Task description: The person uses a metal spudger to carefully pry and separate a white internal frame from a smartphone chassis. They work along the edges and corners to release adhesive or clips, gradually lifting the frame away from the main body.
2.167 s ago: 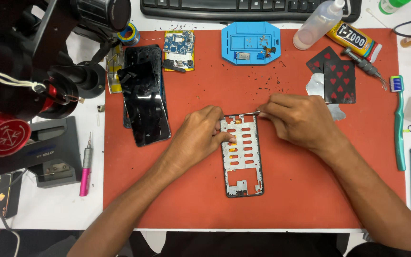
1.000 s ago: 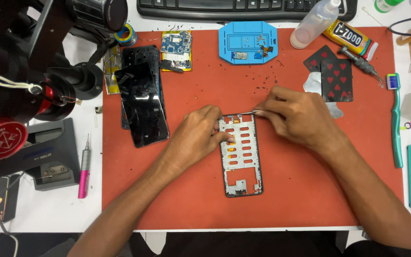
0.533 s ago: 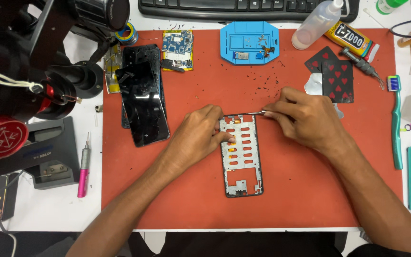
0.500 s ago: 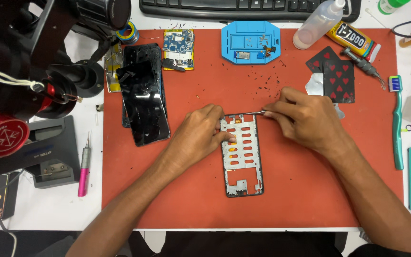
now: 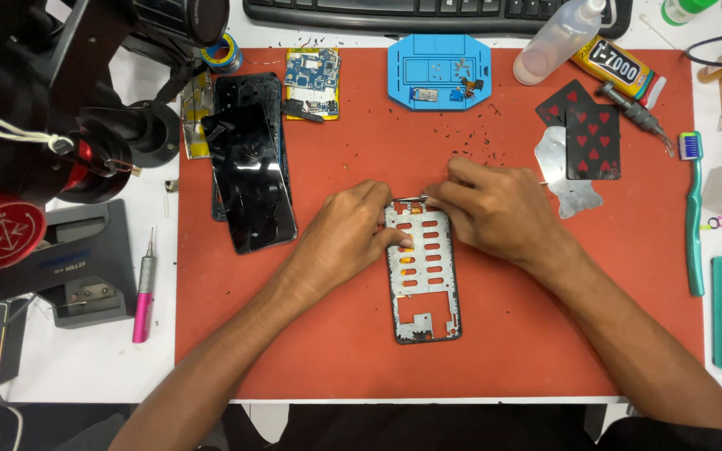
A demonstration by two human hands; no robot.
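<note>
Phone mid-frame (image 5: 422,276) sits flat on the red mat (image 5: 545,334), roughly mid-mat, long side running toward the near edge of the desk (image 5: 94,367). It's the bare frame w/ rows of slotted holes, black rim round it.

Left hand (image 5: 353,238) is lying over the frame's left edge, fingers pressing down on the upper slots, so its grip is flat hold-down, nothing pinched. Right hand (image 5: 490,209) is closed round a thin metal tool, prob tweezers (image 5: 415,199), tip at the frame's top edge near the top-left corner.

What changed: a sec or two back the tip was further right along that top edge, w/ the right hand sitting higher up. Now hand + tip have slid left across the top. Frame itself hasn't budged, left hand is in the same spot. My read: they're working along the top edge bit by bit, can't tell what's being picked at, too small.

Around it: black phone screen/back panel (image 5: 252,163) left of the hands, toward the mat's far-left corner, small circuit board (image 5: 311,79) just past it. Blue tray (image 5: 439,73) w/ tiny parts at the far edge of the mat. Playing cards (image 5: 587,134) and a thin metal sheet (image 5: 566,179) to the right, glue tube (image 5: 616,68) and clear bottle (image 5: 557,42) at the far-right corner. Green toothbrush (image 5: 693,209) on the mat's right edge. Pink-tipped screwdriver (image 5: 144,288) off the mat on the left, microscope rig (image 5: 60,108) above that. Keyboard (image 5: 428,12) along the far edge.
</note>
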